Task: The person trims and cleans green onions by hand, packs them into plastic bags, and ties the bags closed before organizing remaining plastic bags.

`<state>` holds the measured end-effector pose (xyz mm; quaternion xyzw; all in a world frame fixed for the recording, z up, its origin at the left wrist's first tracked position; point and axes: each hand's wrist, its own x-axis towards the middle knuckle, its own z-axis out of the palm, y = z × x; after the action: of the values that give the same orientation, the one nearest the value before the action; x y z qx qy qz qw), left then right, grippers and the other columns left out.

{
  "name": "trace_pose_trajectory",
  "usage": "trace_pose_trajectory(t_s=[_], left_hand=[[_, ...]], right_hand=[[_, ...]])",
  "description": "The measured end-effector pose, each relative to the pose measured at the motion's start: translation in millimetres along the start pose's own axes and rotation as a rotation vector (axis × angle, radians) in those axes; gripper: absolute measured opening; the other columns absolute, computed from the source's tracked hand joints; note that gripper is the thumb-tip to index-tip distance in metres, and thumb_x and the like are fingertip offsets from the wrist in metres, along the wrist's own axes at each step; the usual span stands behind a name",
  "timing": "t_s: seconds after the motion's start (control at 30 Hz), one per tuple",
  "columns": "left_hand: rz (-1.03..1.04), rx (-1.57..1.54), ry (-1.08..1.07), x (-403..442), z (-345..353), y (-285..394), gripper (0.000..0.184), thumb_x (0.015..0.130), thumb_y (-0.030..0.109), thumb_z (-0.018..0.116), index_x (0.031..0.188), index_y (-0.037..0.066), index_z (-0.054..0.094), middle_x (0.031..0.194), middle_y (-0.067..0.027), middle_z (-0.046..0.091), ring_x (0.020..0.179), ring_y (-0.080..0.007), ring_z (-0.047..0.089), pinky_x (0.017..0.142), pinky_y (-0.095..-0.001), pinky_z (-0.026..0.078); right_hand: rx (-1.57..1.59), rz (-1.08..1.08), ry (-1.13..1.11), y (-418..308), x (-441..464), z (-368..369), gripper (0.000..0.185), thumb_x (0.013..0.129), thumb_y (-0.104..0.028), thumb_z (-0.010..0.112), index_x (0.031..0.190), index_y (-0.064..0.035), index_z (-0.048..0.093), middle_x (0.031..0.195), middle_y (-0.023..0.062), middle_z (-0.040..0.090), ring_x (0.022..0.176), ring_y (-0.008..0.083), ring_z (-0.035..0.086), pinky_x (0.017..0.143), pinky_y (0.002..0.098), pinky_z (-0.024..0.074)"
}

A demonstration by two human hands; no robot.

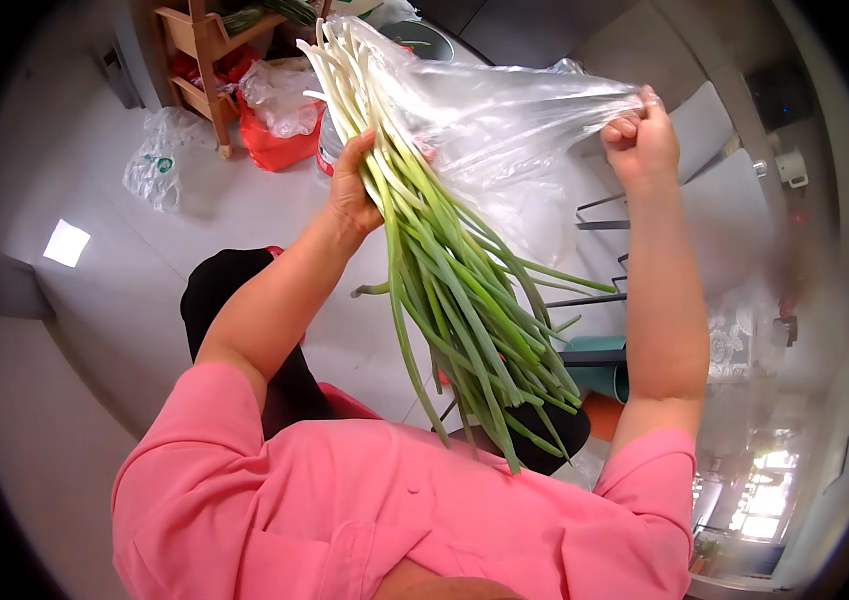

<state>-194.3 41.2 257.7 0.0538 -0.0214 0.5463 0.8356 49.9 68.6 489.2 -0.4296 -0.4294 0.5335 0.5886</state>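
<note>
A large bunch of green onions [444,240] slants across the middle of the head view, white ends at the top and green leaves hanging toward my lap. My left hand [354,185] is wrapped round the bunch near its white part. To the right, my right hand [641,140] pinches the edge of a clear plastic bag [504,110]. The bag is stretched between that hand and the white ends, lying behind and beside the bunch. Whether any stalks are inside the bag I cannot tell.
At the upper left stands a wheeled rack [206,70] with a red plastic bag [274,140] beside it. Another clear bag [154,160] lies on the tiled floor. A round metal container [434,40] is partly hidden behind the clear bag. Chair parts [734,190] are at the right.
</note>
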Motion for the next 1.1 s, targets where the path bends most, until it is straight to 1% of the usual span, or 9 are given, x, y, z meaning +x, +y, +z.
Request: trace_pose_trajectory(t_s=[0.17, 0.3, 0.47, 0.53, 0.63, 0.77, 0.83, 0.93, 1.1], left_hand=[[-0.032, -0.002, -0.042, -2, 5, -2, 0.059, 0.079, 0.04, 0.057, 0.117, -0.005, 0.047, 0.108, -0.019, 0.057, 0.102, -0.0361, 0.057, 0.089, -0.0504, 0.047], [0.003, 0.043, 0.015, -4, 16, -11, 0.057, 0.08, 0.038, 0.056, 0.119, -0.002, 0.046, 0.108, -0.0184, 0.058, 0.101, -0.0346, 0.058, 0.086, -0.0498, 0.049], [-0.012, 0.0, 0.117, -8, 18, -16, 0.052, 0.079, 0.033, 0.059, 0.116, 0.002, 0.039, 0.105, -0.0214, 0.058, 0.088, -0.0316, 0.061, 0.076, -0.0474, 0.053], [0.001, 0.007, 0.13, -8, 15, -15, 0.051, 0.079, 0.033, 0.059, 0.115, 0.003, 0.04, 0.103, -0.0211, 0.059, 0.086, -0.0313, 0.061, 0.075, -0.047, 0.053], [-0.02, -0.011, 0.134, -2, 3, -12, 0.049, 0.079, 0.033, 0.059, 0.113, 0.003, 0.042, 0.098, -0.0203, 0.06, 0.082, -0.0306, 0.061, 0.073, -0.0461, 0.053], [-0.049, 0.013, 0.184, 0, 3, -8, 0.046, 0.078, 0.033, 0.06, 0.11, 0.003, 0.044, 0.092, -0.0188, 0.061, 0.079, -0.0298, 0.061, 0.07, -0.0452, 0.053], [0.052, 0.129, 0.211, -5, 16, -10, 0.047, 0.078, 0.033, 0.059, 0.108, 0.001, 0.045, 0.09, -0.018, 0.061, 0.077, -0.0291, 0.062, 0.068, -0.0443, 0.053], [0.01, 0.134, 0.194, -6, 19, -11, 0.045, 0.079, 0.034, 0.058, 0.103, -0.003, 0.048, 0.087, -0.0165, 0.06, 0.076, -0.0276, 0.061, 0.068, -0.0425, 0.053], [-0.016, 0.14, 0.204, -4, 17, -15, 0.044, 0.079, 0.036, 0.057, 0.099, -0.003, 0.05, 0.086, -0.0155, 0.06, 0.076, -0.0271, 0.061, 0.068, -0.0423, 0.053]], right_hand=[[-0.083, -0.005, 0.412, -13, 17, -9, 0.024, 0.097, -0.019, 0.034, 0.083, -0.004, 0.045, 0.07, 0.0085, 0.05, 0.061, 0.0161, 0.051, 0.055, 0.0316, 0.0478], [0.14, 0.073, 0.003, -37, 76, -87, 0.016, 0.091, -0.005, 0.032, 0.078, -0.0036, 0.042, 0.066, 0.0077, 0.044, 0.056, 0.0175, 0.047, 0.049, 0.0292, 0.0414], [0.051, -0.002, 0.248, -82, 107, -102, 0.015, 0.088, -0.004, 0.036, 0.083, -0.0043, 0.05, 0.066, 0.008, 0.048, 0.053, 0.0201, 0.047, 0.047, 0.0311, 0.0426], [0.044, -0.319, 0.787, -95, 82, -82, 0.016, 0.088, -0.008, 0.039, 0.088, -0.0023, 0.054, 0.074, 0.0119, 0.055, 0.06, 0.0251, 0.054, 0.051, 0.0377, 0.0451], [-2.147, -0.787, 0.262, -27, 87, -192, 0.025, 0.085, -0.016, 0.045, 0.096, 0.0023, 0.057, 0.099, 0.0212, 0.06, 0.087, 0.0331, 0.061, 0.079, 0.0392, 0.0477], [-2.623, -0.154, -0.384, 34, 38, -183, 0.024, 0.079, -0.012, 0.058, 0.098, 0.0028, 0.062, 0.088, 0.019, 0.065, 0.084, 0.0288, 0.063, 0.07, 0.0373, 0.0487], [-0.92, 0.264, 0.176, 21, 29, -162, 0.019, 0.079, -0.016, 0.063, 0.091, -0.0018, 0.064, 0.071, 0.006, 0.06, 0.06, 0.0148, 0.056, 0.05, 0.0278, 0.0428], [-1.16, 0.362, 0.118, 17, 25, -132, 0.017, 0.08, -0.016, 0.061, 0.093, -0.0054, 0.064, 0.066, -0.0003, 0.055, 0.053, 0.0099, 0.048, 0.044, 0.0246, 0.0347], [-0.215, 0.23, 0.368, 33, 43, -96, 0.014, 0.086, -0.014, 0.055, 0.094, -0.0031, 0.06, 0.075, 0.0043, 0.055, 0.051, 0.0097, 0.047, 0.043, 0.023, 0.0347]])
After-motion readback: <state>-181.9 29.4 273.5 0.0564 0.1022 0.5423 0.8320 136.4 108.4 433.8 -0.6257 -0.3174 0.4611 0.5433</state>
